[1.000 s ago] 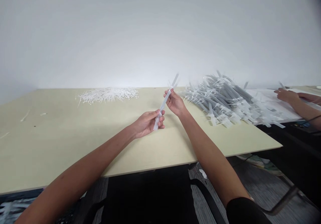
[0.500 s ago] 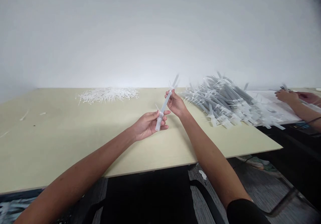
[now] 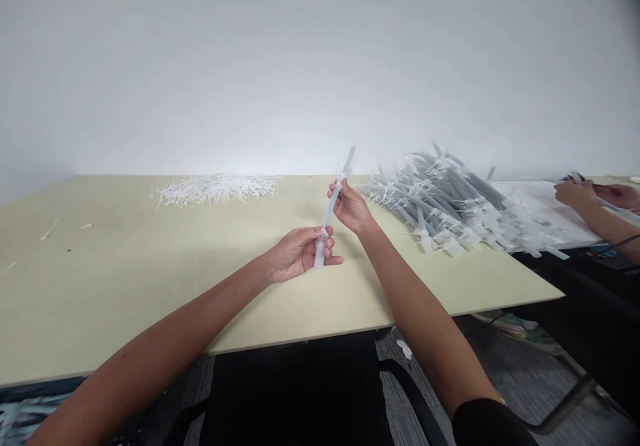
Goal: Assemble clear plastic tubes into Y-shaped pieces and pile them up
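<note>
A translucent plastic tube (image 3: 331, 207) with a wider whitish fitting at its lower end is held tilted above the table, between both hands. My left hand (image 3: 300, 253) is closed on the lower fitting, thumb on top and one finger stretched out to the right. Higher up, my right hand (image 3: 350, 205) pinches the tube near its upper joint, where a thin white tie shows. The tube's top end sticks out above my right fingers. Some of the lower fitting is hidden by my left fingers.
A heap of similar tubes (image 3: 450, 193) lies to the right on the pale table (image 3: 175, 299). White cable ties (image 3: 215, 188) are piled at the back left, with a few loose bits farther left. At far right, another person's hands (image 3: 580, 194) work over white sheeting.
My left hand has turned slightly, and the lower fitting has tipped to the right and more upright, bending the tube a little. My right hand stays nearly in place.
</note>
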`<act>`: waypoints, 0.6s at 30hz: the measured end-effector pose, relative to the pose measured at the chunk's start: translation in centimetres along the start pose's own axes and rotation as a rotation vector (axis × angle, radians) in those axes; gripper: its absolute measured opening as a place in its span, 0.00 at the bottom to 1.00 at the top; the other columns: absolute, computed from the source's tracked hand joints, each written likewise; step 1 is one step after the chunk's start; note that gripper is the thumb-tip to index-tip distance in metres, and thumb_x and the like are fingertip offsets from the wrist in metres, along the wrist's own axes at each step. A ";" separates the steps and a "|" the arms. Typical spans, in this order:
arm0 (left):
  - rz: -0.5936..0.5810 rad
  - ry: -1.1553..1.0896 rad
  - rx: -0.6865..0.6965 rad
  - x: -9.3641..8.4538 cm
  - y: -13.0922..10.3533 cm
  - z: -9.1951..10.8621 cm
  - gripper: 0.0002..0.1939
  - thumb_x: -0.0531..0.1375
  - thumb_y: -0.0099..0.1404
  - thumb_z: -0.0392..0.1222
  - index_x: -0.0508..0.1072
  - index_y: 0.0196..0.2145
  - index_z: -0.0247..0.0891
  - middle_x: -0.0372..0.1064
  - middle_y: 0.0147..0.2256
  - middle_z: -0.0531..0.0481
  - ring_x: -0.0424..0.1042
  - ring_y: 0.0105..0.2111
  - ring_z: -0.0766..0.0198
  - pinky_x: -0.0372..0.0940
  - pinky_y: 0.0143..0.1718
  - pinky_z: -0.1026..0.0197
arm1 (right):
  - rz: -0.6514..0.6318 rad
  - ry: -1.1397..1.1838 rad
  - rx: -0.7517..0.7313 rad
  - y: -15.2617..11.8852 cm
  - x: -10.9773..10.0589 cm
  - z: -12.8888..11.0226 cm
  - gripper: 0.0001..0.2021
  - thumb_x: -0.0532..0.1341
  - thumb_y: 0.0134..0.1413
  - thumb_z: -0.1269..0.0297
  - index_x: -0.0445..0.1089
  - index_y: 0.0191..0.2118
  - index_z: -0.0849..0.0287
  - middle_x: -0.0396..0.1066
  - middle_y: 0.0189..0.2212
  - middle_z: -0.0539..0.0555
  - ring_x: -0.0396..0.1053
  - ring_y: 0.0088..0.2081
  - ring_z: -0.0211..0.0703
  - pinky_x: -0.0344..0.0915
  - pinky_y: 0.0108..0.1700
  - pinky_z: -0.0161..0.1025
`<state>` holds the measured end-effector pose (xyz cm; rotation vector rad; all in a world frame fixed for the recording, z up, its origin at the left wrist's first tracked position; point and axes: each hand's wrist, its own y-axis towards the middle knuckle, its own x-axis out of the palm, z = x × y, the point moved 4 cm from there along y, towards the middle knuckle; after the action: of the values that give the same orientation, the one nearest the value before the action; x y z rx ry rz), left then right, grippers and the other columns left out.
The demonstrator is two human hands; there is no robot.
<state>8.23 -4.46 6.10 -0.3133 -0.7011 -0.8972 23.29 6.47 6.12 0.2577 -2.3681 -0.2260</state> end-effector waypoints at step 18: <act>0.033 0.078 0.016 -0.4 0.3 -0.2 0.06 0.54 0.63 0.37 0.67 0.35 0.32 0.64 0.25 0.53 0.65 0.22 0.72 0.66 0.47 0.51 | 0.003 -0.045 -0.004 0.1 -0.4 0.2 0.06 0.64 0.52 0.64 0.68 0.35 0.60 0.76 0.29 0.50 0.74 0.30 0.36 0.73 0.33 0.30</act>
<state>8.38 -4.22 5.69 -0.2737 -0.6288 -0.8680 23.42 6.71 5.75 0.2495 -2.4126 -0.2374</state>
